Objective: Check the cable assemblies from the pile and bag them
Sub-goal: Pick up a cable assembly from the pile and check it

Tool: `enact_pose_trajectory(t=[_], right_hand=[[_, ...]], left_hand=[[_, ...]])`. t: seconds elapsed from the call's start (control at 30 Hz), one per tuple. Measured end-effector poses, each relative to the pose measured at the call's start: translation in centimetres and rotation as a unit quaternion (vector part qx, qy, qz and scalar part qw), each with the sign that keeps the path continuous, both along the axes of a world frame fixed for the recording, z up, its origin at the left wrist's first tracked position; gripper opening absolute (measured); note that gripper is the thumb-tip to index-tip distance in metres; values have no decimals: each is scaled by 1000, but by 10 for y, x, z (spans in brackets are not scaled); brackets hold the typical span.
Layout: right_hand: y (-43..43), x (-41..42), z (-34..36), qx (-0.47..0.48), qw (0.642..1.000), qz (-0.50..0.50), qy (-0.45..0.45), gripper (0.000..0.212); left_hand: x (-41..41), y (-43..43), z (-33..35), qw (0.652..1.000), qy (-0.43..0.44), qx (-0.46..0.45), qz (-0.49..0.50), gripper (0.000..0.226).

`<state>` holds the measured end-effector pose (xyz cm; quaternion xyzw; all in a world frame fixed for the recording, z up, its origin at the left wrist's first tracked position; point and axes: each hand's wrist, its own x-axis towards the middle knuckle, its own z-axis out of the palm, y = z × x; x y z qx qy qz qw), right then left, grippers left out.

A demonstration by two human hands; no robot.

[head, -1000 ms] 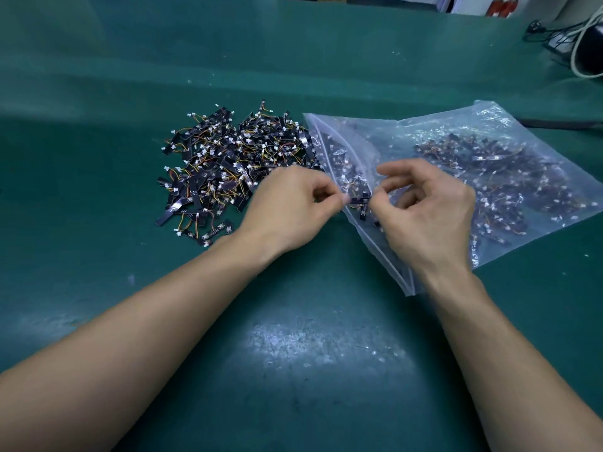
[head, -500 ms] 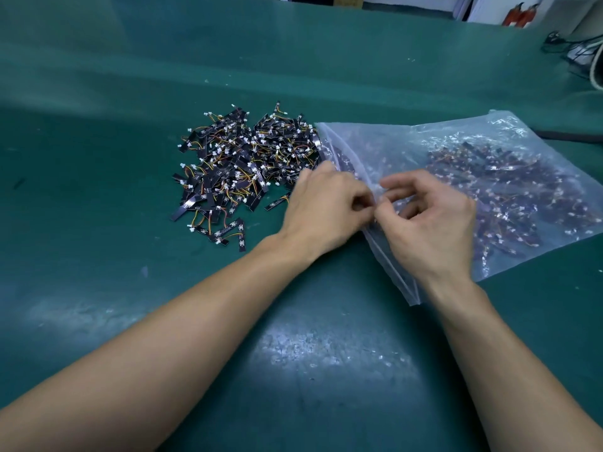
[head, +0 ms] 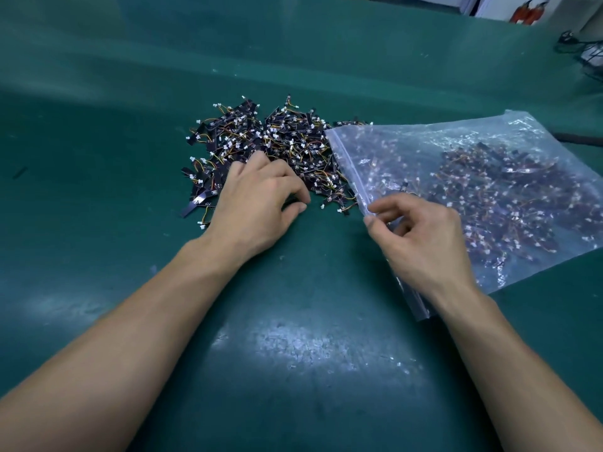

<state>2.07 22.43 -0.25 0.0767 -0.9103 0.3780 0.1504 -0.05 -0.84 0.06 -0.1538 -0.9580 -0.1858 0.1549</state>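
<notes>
Cable assemblies (head: 277,141), short black strips with orange and yellow wires and white plugs, lie heaped on the green bench mat (head: 98,190) just beyond the left hand (head: 257,203), whose curled fingers rest on the heap's near edge; whether they pinch anything I cannot tell. The right hand (head: 424,239) pinches the zip-strip mouth of the clear plastic bag (head: 456,141) between thumb and forefinger, and more assemblies fill the bag beyond and to the right of that hand.
</notes>
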Motion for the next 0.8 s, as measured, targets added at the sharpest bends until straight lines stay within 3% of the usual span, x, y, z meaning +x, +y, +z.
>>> enact_pose_trajectory(t=[0.17, 0.37, 0.63, 0.8], right_hand=[[1, -1, -1, -35, 999, 20, 16, 7], [2, 0, -2, -46, 998, 34, 20, 7], [0, 2, 0, -50, 998, 47, 9, 8], [-1, 4, 3, -48, 997, 63, -4, 5]], left_hand=[[3, 1, 5, 995, 73, 23, -63, 5], [7, 1, 7, 998, 43, 4, 39, 32], [3, 0, 0, 999, 10, -10, 42, 3], [7, 9, 3, 980, 22, 200, -1, 5]])
